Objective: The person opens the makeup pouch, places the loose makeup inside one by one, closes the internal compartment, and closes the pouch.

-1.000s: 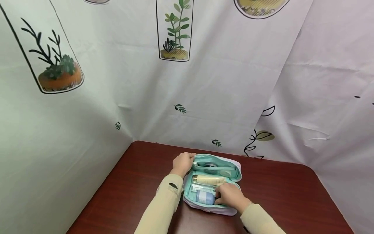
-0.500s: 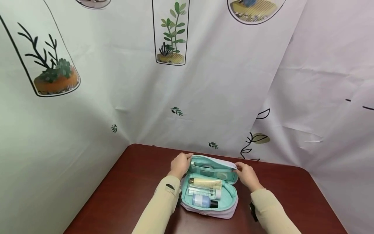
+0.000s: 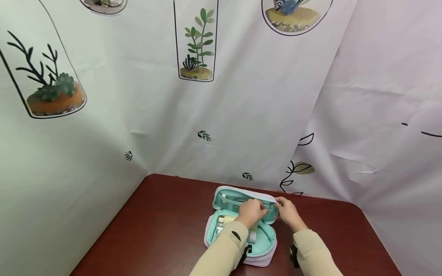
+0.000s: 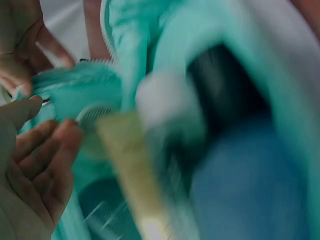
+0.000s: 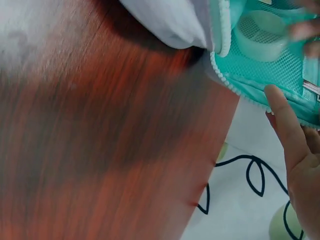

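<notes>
On the table lies an unzipped lavender toiletry bag point(image 3: 262, 262) with a mint lining, its lid point(image 3: 221, 203) propped up at the back. My right hand point(image 3: 289, 212) grips the lid's right edge, index finger inside and other fingers behind. My left hand point(image 3: 251, 211) reaches across to the lid's mesh pocket, thumb and fingers apart, near a metal zipper pull point(image 5: 311, 87). Behind the mesh sits a round container point(image 5: 262, 37). In the left wrist view, the bag holds a cream tube point(image 4: 130, 170), a white-capped bottle point(image 4: 165, 100) and a blurred blue bottle point(image 4: 245, 185). My left forearm partly hides them in the head view.
The dark red wooden table point(image 3: 165, 230) extends around the bag. White fabric point(image 3: 155, 96) printed with plants hangs behind the table and along its sides.
My right hand has come out of the bag to the lid's right edge. My left hand has let go of the lid's left corner and moved right to the mesh pocket.
</notes>
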Available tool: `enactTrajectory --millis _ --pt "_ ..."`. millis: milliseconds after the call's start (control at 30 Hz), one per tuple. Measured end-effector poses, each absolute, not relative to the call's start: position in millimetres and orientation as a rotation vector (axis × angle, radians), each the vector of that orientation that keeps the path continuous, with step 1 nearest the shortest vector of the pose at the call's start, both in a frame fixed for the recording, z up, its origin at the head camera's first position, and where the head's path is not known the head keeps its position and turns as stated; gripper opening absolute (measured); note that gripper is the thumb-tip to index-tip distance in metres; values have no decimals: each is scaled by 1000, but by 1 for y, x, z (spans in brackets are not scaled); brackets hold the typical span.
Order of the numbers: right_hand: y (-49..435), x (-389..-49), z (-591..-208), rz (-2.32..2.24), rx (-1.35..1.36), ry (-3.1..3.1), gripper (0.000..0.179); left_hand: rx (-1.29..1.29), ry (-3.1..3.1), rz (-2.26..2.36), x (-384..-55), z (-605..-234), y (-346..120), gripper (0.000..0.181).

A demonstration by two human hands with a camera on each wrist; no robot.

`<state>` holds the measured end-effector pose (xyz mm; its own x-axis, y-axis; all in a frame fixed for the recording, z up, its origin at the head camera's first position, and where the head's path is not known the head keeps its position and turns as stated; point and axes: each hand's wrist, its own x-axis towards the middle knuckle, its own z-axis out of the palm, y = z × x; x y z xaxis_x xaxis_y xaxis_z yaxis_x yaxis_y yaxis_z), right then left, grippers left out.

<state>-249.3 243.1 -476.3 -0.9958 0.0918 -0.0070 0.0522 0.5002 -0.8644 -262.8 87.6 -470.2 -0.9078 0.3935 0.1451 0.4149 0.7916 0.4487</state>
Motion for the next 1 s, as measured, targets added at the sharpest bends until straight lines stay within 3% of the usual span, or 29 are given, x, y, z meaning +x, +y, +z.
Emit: enactTrajectory --millis 67,300,400,633,1000 --pt "240 -249 -479 1591 -118 -2658 25 -550 -2884 -864 -261 -478 94 26" --pt "234 -247 -482 1624 -69 -2618 24 -348 -2723 -1148 -259 -487 102 33" --pt "236 -247 -484 1558 -93 -2631 22 -401 -2717 -1175 -260 -487 103 30" --pt "229 -243 -486 1165 -79 -2708 20 -557 -2892 -1093 -261 -482 98 49" --pt "223 -246 -484 1035 -158 -2672 17 -636 -2908 -940 -268 -475 65 43"
